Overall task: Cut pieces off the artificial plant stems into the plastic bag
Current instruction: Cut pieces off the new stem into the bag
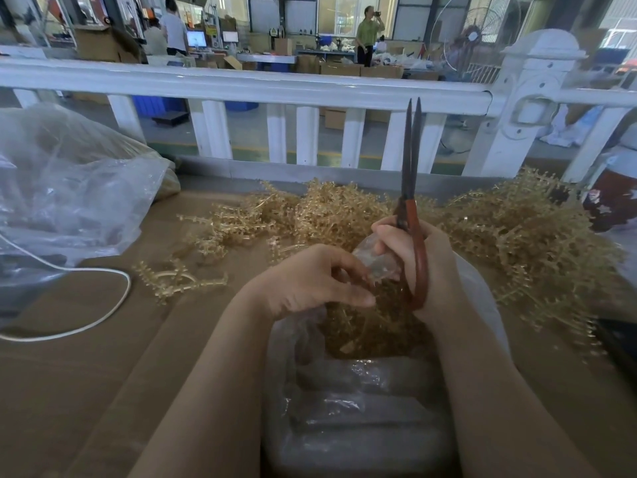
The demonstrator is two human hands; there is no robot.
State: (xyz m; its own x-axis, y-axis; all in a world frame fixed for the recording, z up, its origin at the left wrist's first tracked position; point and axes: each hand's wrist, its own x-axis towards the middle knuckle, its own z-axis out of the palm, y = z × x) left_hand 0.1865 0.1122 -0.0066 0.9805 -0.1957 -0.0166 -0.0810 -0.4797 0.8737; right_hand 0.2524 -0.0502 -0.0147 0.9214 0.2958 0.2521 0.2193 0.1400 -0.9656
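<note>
The right hand [418,257] is wrapped tight round the red handles of the scissors [412,188]; the two long dark blades point straight up and sit almost together, thin and smooth; the same hand's fingers also touch a crinkly bit of the clear plastic bag [344,401]. The left hand [310,281] is just beside it, fingers bent, pinching the soft shiny edge of the bag near its mouth. The bag sits right under both hands, close to the person; it is see-through and wrinkled, and golden spiky bits lie inside it.

Past the hands, the plant stems [510,236] make a big tangled heap, tan and bumpy like little twigs, spread from the middle out to the right; a few loose stems lie apart on the left. They rest on a flat brown table [86,374], smooth like cardboard, with bare room on the left side. A white cord [113,305] curls there; a second big clear bag [69,188] slumps at the far left. A white fence [241,88] with round-edged bars runs along the table's back edge.
</note>
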